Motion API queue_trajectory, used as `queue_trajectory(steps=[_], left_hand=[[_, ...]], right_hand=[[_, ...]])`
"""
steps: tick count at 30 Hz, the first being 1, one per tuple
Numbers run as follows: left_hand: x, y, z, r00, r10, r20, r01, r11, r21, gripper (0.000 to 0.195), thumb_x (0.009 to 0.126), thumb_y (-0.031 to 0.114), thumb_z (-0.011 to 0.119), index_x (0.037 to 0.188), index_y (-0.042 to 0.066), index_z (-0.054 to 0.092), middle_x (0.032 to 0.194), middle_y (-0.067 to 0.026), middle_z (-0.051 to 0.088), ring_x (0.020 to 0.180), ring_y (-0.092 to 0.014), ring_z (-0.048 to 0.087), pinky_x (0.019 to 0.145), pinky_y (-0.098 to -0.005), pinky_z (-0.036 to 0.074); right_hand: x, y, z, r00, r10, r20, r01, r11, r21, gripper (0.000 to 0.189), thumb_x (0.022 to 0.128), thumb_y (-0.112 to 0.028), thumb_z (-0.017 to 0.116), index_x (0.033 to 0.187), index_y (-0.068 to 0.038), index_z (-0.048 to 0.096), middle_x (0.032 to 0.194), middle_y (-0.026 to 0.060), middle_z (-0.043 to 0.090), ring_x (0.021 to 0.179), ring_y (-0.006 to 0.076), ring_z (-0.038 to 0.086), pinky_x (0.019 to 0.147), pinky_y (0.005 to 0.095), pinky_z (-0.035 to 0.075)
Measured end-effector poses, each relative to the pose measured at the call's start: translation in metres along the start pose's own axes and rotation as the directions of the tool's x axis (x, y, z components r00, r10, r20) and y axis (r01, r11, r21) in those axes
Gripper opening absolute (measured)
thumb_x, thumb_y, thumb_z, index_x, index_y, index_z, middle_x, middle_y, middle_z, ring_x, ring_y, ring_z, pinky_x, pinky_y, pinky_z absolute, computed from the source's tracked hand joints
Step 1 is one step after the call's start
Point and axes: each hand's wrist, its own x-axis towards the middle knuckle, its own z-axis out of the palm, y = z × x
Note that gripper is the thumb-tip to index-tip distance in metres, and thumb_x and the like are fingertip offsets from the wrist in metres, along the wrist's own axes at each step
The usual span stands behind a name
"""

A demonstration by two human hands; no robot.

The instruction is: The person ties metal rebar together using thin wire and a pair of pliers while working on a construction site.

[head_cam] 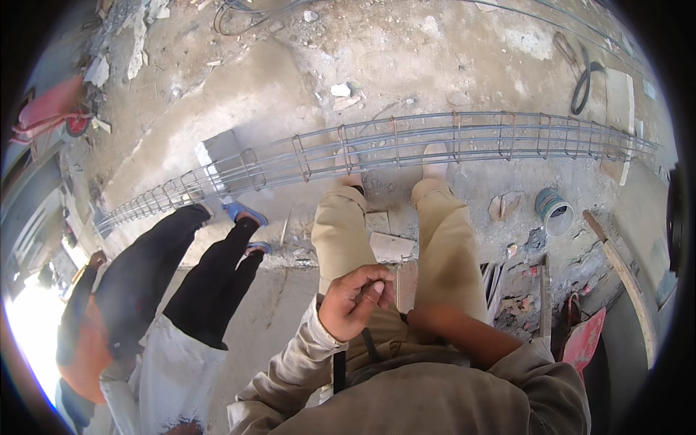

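Note:
My left hand is raised in front of my waist with its fingers curled in and the thumb against them. I see nothing in it. My right hand is low against the front of my tan trousers, beside a dark strap; its fingers are blurred and hidden. A long rebar cage, made of straight steel bars tied with square stirrups, runs across the view ahead of me. Both my feet show through its bars. Neither hand touches the cage.
Two people stand at my left, one in blue slippers. A concrete block sits under the cage. A bucket, a wooden plank and a red shovel blade are at right. A red wheelbarrow stands far left.

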Motion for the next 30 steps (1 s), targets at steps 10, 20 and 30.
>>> queue_trajectory(steps=[10, 20, 30], left_hand=[[0.046, -0.094, -0.073, 0.957, -0.266, -0.115, 0.138, 0.766, -0.628, 0.014, 0.091, 0.005, 0.045, 0.104, 0.001, 0.049, 0.089, -0.0138, 0.061, 0.084, -0.024, 0.062, 0.078, -0.0373, 0.050], [0.096, -0.113, -0.066, 0.961, 0.028, -0.274, -0.129, 0.924, -0.359, 0.016, 0.088, -0.005, 0.046, 0.103, -0.003, 0.051, 0.101, -0.0137, 0.060, 0.094, -0.018, 0.059, 0.080, -0.0278, 0.047], [0.152, -0.139, -0.123, 0.911, 0.351, -0.217, -0.256, 0.893, 0.370, 0.016, 0.085, 0.006, 0.055, 0.097, -0.002, 0.061, 0.100, -0.0117, 0.062, 0.094, -0.018, 0.056, 0.081, -0.0292, 0.044]], right_hand=[[0.047, -0.081, 0.025, 0.939, -0.320, 0.126, 0.336, 0.931, -0.143, 0.034, 0.082, -0.026, 0.051, 0.100, 0.002, 0.060, 0.084, 0.0195, 0.063, 0.079, 0.0333, 0.062, 0.070, 0.0410, 0.049], [0.096, -0.045, -0.117, 0.360, -0.219, -0.907, 0.871, 0.426, 0.243, 0.039, 0.083, -0.003, 0.055, 0.120, 0.001, 0.043, 0.107, 0.0119, 0.056, 0.097, 0.0188, 0.057, 0.084, 0.0305, 0.044], [0.115, 0.003, -0.149, 0.190, 0.147, -0.971, 0.854, 0.462, 0.237, 0.029, 0.088, -0.009, 0.048, 0.115, 0.001, 0.047, 0.091, 0.0078, 0.057, 0.091, 0.0157, 0.055, 0.087, 0.0283, 0.040]])
